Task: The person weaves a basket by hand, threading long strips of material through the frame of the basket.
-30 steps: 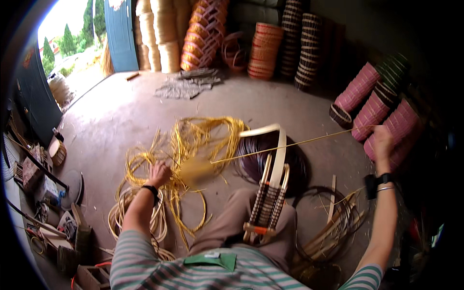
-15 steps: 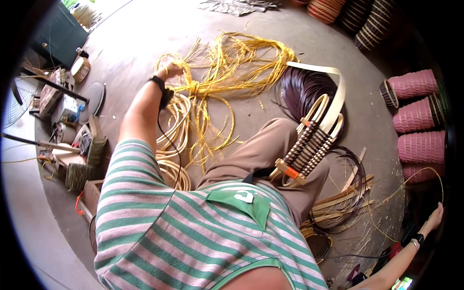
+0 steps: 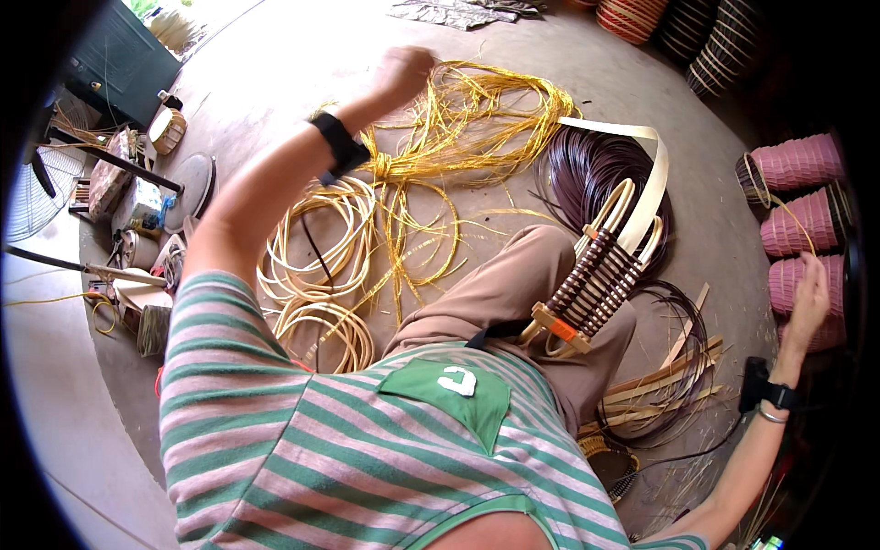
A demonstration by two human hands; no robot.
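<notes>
My left hand (image 3: 401,75) is raised beside the far end of a bundle of yellow strands (image 3: 490,119). Its fingers are curled and slightly blurred; whatever they hold is hidden. Out at the far right, my right hand (image 3: 808,298) pinches a thin yellow strand (image 3: 796,218), which curves up from the fingertips in front of pink baskets (image 3: 796,163). Across my thigh leans a partly woven piece (image 3: 596,280) with pale bent canes and dark and light crosswise weaving. A broad cream strip (image 3: 653,174) arches from its upper end.
Coils of pale cane (image 3: 321,247) lie left of my knee. Dark purple strands (image 3: 596,170) are heaped beyond the woven piece. Wooden slats (image 3: 655,390) lie on the floor to the right. A fan (image 3: 41,197) and tools stand at the left.
My left hand has moved up and right from the knot of the yellow bundle. My right hand has swung upward along the right side, with the strand between its fingers.
</notes>
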